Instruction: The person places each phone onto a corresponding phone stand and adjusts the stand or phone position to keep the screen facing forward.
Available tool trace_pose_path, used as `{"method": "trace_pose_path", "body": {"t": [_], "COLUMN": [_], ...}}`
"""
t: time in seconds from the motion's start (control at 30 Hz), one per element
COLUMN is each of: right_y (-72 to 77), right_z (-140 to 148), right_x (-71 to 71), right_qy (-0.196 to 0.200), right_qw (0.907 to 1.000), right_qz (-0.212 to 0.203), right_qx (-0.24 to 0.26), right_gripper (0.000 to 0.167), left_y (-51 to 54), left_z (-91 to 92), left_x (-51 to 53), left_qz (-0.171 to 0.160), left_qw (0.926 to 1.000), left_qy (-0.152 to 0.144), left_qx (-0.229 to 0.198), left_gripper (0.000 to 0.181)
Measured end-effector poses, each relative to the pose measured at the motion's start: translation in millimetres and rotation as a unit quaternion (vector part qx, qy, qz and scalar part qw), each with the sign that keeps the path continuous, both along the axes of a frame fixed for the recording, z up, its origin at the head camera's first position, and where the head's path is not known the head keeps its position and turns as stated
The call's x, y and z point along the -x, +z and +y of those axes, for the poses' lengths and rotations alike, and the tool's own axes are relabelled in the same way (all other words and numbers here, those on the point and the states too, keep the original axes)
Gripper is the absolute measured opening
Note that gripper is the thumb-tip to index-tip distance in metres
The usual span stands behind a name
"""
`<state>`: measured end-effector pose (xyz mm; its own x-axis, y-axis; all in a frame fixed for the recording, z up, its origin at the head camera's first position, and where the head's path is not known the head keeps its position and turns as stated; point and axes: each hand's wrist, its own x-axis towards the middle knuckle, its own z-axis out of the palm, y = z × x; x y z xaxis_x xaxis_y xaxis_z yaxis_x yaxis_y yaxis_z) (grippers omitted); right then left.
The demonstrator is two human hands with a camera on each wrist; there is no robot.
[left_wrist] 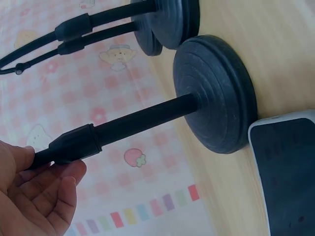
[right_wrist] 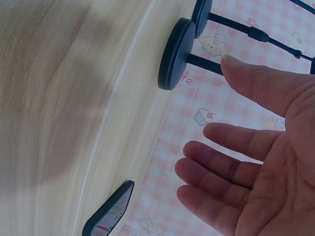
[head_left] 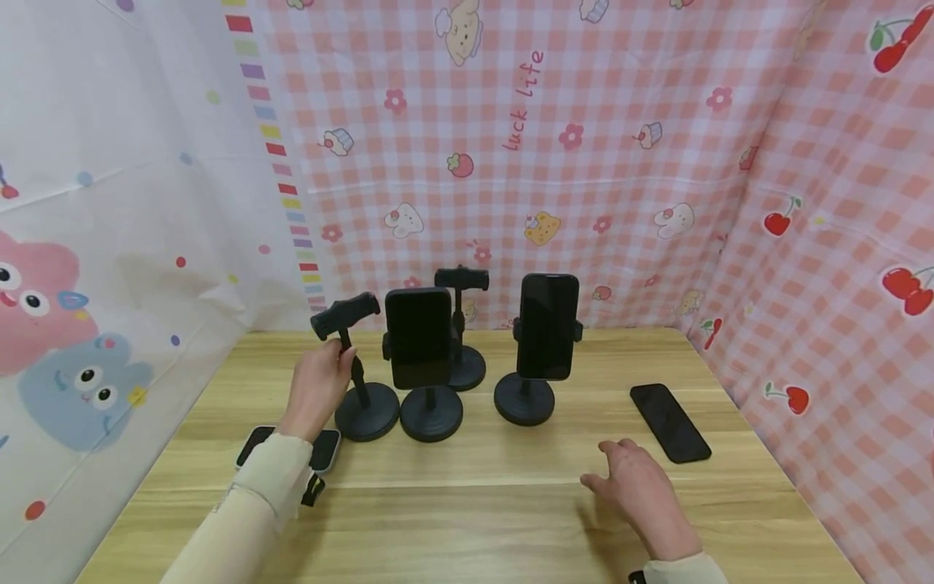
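My left hand point(head_left: 319, 385) pinches the upper stem of the leftmost black phone stand point(head_left: 367, 412), whose holder on top is empty. In the left wrist view, thumb and fingers of the hand point(left_wrist: 37, 196) close on the stem just beyond its collar point(left_wrist: 76, 143); the round base point(left_wrist: 214, 93) stands on the table. A white-edged phone point(head_left: 325, 451) lies by that base, partly under my left forearm. My right hand point(head_left: 642, 495) hovers over the table with fingers spread, holding nothing, left of a flat black phone point(head_left: 670, 422). In the right wrist view the palm point(right_wrist: 266, 162) shows.
Two stands hold upright black phones, one in the middle point(head_left: 419, 338) and one to its right point(head_left: 548, 327). Behind them is another stand point(head_left: 465, 369) with an empty holder. A small black item point(head_left: 313, 491) lies near my left sleeve. Patterned cloth point(head_left: 511, 186) hangs behind the wooden table point(head_left: 467, 519).
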<state>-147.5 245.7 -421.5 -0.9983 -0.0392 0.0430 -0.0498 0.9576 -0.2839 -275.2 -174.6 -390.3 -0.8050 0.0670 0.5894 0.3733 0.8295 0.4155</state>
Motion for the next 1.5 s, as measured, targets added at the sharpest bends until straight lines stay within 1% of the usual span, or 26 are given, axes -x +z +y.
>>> {"method": "trace_pose_path", "body": {"t": [0.23,0.37,0.47,0.6,0.7,0.87,1.1,1.17,1.3,1.37,1.5], "right_y": [-0.3,-0.2,-0.1,0.9,1.6,1.0,2.7,3.1,3.6,3.9,4.5], "right_z": [-1.0,-1.6,-1.9,-2.2,-2.1,-1.2,-2.4,-2.8,-3.6,-3.9,-4.8], "right_x": [1.6,2.6,2.9,3.3,3.4,2.6,1.9,1.6,1.6,1.7,2.4], "right_qy": [-0.003,-0.002,-0.001,-0.002,-0.002,0.0,0.004,0.004,0.002,0.003,0.005], "right_qw": [1.0,1.0,1.0,1.0,1.0,1.0,1.0,1.0,1.0,1.0,0.9999], "right_qz": [0.0,-0.004,-0.005,-0.007,-0.006,0.004,0.008,0.005,0.004,0.007,0.007], "right_qx": [0.002,-0.004,-0.005,-0.003,-0.002,-0.003,-0.001,0.0,-0.001,-0.002,-0.005], "right_gripper": [0.053,0.054,0.054,0.053,0.053,0.053,0.053,0.053,0.053,0.053,0.052], "left_y": [-2.0,1.1,3.9,4.5,2.6,0.8,-2.7,-4.3,-6.1,-6.0,-4.4], "left_z": [3.0,5.9,8.0,8.5,6.9,8.5,14.6,15.8,18.5,20.7,27.0], "left_x": [-14.4,-17.5,-19.8,-25.1,-30.9,-42.7,-56.2,-59.6,-66.0,-68.9,-74.6], "left_qz": [0.026,0.038,0.027,0.005,0.006,0.033,0.07,0.082,0.092,0.092,0.07], "left_qw": [0.9996,0.9993,0.9996,0.9999,0.9999,0.9994,0.9968,0.9955,0.9944,0.9942,0.9959], "left_qy": [-0.001,-0.003,-0.003,-0.002,-0.002,-0.009,-0.038,-0.045,-0.047,-0.047,-0.046], "left_qx": [0.015,0.0,-0.009,-0.009,-0.012,-0.008,0.012,0.017,0.025,0.031,0.034], "left_gripper": [0.017,0.017,0.019,0.02,0.02,0.019,0.015,0.016,0.02,0.018,0.013]}}
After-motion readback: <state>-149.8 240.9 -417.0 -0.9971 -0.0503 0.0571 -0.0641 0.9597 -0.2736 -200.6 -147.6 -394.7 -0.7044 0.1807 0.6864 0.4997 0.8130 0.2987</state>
